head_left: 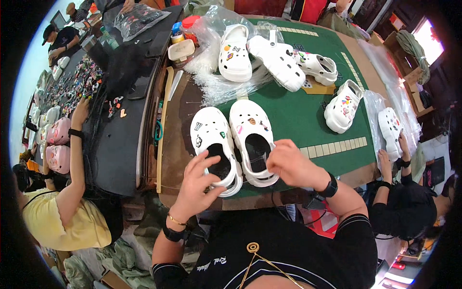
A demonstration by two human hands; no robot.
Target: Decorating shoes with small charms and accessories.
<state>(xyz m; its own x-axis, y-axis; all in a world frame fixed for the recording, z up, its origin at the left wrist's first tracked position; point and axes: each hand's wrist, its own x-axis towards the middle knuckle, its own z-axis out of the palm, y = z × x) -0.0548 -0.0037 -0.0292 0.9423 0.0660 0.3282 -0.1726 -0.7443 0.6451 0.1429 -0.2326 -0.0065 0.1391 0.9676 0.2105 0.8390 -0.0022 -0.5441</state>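
Two white clogs stand side by side on the table in front of me, toes pointing away. The left clog (210, 126) has small charms on its toe, and so does the right clog (249, 118). My left hand (195, 185) is at the left clog's foot opening, fingers apart, touching its rim. Closed at the outer rim of the right clog, my right hand (296, 164) has its fingertips curled against the edge. Whether something small is between them is hidden. Something clear and thin shows inside the right clog's opening.
Farther back lie several more white clogs (275, 62) beside a bundle of clear plastic fasteners (224, 84). A lidded tub (181, 50) stands at the back left. Co-workers sit on both sides; the left one reaches toward heaped charms (77, 84) on a dark table.
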